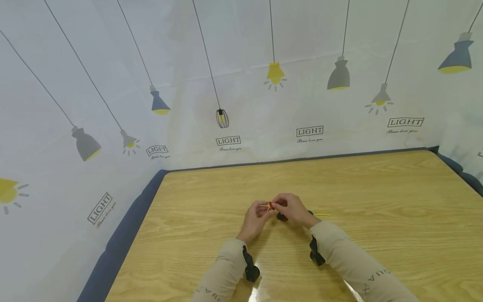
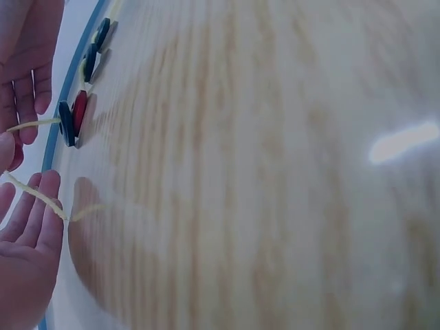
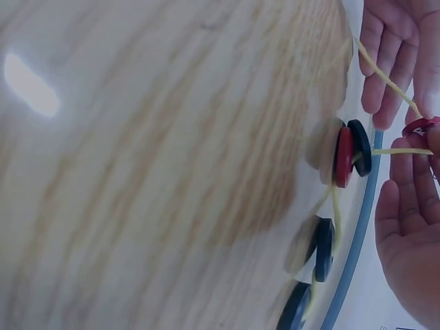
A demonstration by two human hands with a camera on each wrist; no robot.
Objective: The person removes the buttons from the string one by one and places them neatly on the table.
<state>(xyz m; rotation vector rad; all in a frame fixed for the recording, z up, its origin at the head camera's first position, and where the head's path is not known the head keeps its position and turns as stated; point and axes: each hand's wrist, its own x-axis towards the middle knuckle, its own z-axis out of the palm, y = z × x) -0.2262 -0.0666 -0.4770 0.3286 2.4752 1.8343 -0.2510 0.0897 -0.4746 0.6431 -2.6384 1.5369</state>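
My right hand (image 1: 292, 208) pinches a red disc bead (image 3: 419, 126) with a pale mark on its face. My left hand (image 1: 256, 220) is close against it, thumb and finger pinching the yellow string (image 3: 388, 81), whose loose end hangs beside the left fingers. The string runs from the held bead down to a dark disc bead (image 3: 360, 148) and another red disc bead (image 3: 343, 157), side by side on the table. Further dark disc beads (image 3: 324, 249) lie along the same string. In the head view, the right hand partly covers the row of beads.
Both hands work above a wood-grain table (image 1: 203, 201). Past the right wrist, the string's other end (image 1: 323, 215) lies on the tabletop. A white curtain (image 1: 256, 96) printed with lamps surrounds the far and side edges. Each wrist carries a black camera (image 1: 252, 272).
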